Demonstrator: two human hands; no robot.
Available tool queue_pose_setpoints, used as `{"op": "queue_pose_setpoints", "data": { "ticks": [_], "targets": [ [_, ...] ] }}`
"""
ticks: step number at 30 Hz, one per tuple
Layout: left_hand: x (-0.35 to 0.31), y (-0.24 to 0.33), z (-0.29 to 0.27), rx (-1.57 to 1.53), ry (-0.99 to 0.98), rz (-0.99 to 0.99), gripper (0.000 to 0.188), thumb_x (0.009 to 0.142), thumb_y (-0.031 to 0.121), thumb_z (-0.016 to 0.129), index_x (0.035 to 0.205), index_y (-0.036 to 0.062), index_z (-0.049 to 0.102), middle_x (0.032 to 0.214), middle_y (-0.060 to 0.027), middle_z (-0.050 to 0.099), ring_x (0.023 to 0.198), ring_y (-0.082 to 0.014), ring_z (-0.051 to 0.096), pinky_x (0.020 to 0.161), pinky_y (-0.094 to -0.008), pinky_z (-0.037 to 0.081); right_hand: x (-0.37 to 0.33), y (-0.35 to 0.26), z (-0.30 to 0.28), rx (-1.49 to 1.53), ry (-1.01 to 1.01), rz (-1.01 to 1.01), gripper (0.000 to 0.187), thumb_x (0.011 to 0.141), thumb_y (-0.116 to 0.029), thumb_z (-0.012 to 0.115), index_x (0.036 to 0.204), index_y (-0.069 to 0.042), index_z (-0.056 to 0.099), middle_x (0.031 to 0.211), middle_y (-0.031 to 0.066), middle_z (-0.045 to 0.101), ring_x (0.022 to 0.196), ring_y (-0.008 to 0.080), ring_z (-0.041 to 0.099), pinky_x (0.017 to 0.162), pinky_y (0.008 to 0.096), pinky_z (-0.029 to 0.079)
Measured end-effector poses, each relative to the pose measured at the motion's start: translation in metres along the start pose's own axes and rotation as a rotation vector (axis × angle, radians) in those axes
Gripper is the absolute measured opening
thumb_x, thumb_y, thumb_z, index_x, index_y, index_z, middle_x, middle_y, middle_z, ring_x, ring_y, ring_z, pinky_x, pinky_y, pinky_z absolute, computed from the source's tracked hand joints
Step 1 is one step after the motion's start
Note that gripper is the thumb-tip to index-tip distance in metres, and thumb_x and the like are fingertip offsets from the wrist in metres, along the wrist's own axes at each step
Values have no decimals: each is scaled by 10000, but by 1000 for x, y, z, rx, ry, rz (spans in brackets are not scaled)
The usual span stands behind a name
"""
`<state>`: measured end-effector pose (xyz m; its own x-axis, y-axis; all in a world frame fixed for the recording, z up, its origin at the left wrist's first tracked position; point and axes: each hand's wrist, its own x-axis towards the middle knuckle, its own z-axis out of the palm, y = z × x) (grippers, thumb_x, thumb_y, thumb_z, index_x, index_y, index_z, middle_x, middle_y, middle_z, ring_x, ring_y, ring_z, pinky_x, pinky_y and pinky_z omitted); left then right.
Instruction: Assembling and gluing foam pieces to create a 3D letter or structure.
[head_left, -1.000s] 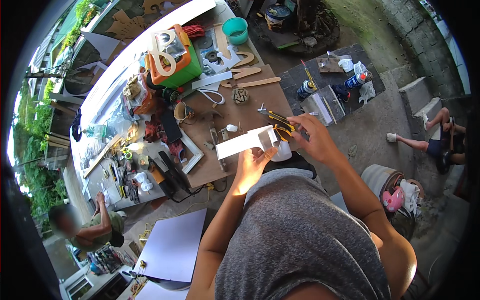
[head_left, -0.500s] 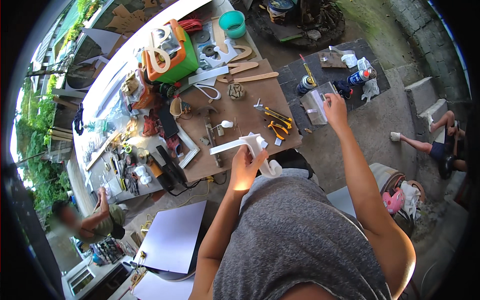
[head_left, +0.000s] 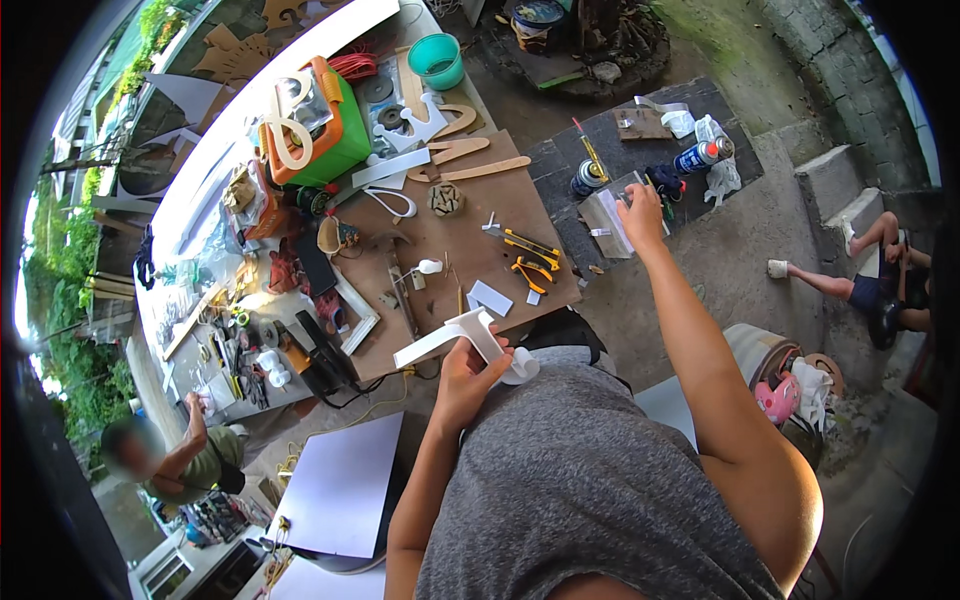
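Note:
My left hand is closed around a white curved piece, like a cut-out letter with a hooked end, held in front of my waist. Stretched out to the right, my right hand has its fingers drawn together at the edge of a flat clear container. What they grip, if anything, is too small to make out. That container lies on a dark tiled surface. On the brown board near my left hand are a white rectangular piece, a yellow-and-black cutter and orange-handled pliers.
Spray cans stand on the dark surface beside plastic bags. A hammer, a green-and-orange bin and a teal bowl crowd the worktable. One person stands at left; another person's legs show at right.
The whole view has shifted, so most things sit further left. My left hand has lowered and turned the white piece, uncovering the white rectangle. My right hand stays by the clear container.

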<state>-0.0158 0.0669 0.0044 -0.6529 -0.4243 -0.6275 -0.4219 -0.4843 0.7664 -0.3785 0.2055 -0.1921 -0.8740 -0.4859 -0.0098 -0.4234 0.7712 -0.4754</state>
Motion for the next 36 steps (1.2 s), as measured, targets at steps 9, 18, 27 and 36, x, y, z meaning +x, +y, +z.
{"op": "queue_pose_setpoints", "data": {
  "ticks": [9, 18, 27, 36],
  "targets": [
    [7, 3, -20, -92, 354, 212, 414, 859, -13, 737, 1239, -35, 572, 1182, -104, 634, 1098, -187, 633, 945, -334, 541, 6, 25, 27, 87, -6, 8, 160, 835, -89, 713, 942, -30, 610, 934, 175, 630, 909, 371, 619, 807, 466, 483],
    [30, 3, -80, 15, 443, 559, 303, 869, -21, 740, 1142, -28, 609, 1063, -96, 657, 1006, -185, 648, 883, -321, 540, -50, -139, -113, 441, -132, -231, 106, 970, -87, 605, 1016, 9, 605, 793, 93, 653, 700, 165, 615, 645, 308, 483],
    [48, 34, -137, 407, 662, 927, 392, 852, 32, 772, 1210, -1, 615, 1129, -102, 689, 1011, -206, 665, 857, -328, 548, -179, -271, -206, 589, -463, -341, 85, 970, -35, 629, 1042, 8, 617, 799, 101, 728, 691, 97, 675, 625, 251, 524],
    [30, 48, -157, 441, 731, 1099, 412, 833, 33, 774, 1216, 22, 623, 1154, -98, 682, 1022, -229, 662, 866, -338, 550, -218, -288, -183, 573, -469, -338, 92, 970, -45, 637, 1051, -10, 609, 805, 96, 743, 649, 83, 660, 603, 244, 517]
  ]
}}
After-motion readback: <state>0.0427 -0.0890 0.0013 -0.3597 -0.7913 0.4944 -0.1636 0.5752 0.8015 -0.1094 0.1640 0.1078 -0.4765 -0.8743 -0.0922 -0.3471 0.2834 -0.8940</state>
